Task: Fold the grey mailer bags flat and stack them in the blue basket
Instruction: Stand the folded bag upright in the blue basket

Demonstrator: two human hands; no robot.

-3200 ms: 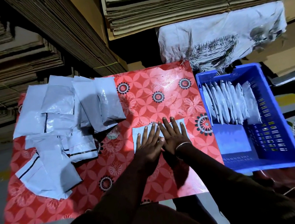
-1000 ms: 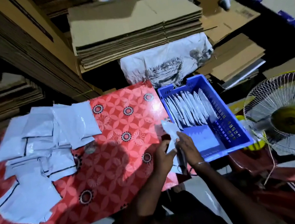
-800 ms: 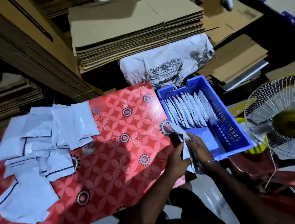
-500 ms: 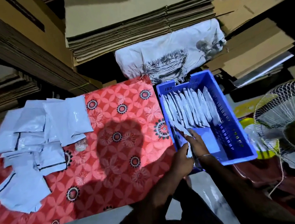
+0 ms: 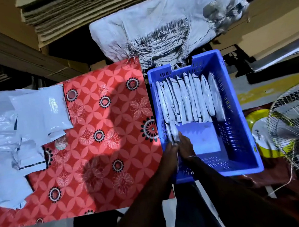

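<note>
Both hands on one folded bag (image 5: 174, 133): my left hand (image 5: 170, 151) and right hand (image 5: 186, 145) pinch its near end, fingers closed on it, at the basket's (image 5: 246, 143) left wall. Row (image 5: 189, 99) of about ten folded bags stands on edge at the basket's far end. Unfolded bags (image 5: 26, 129) heaped at the bench's (image 5: 111, 115) left edge. To file well, I judge: keep the fold pinched, slide it upright against the row's left side, release once wedged.
</note>
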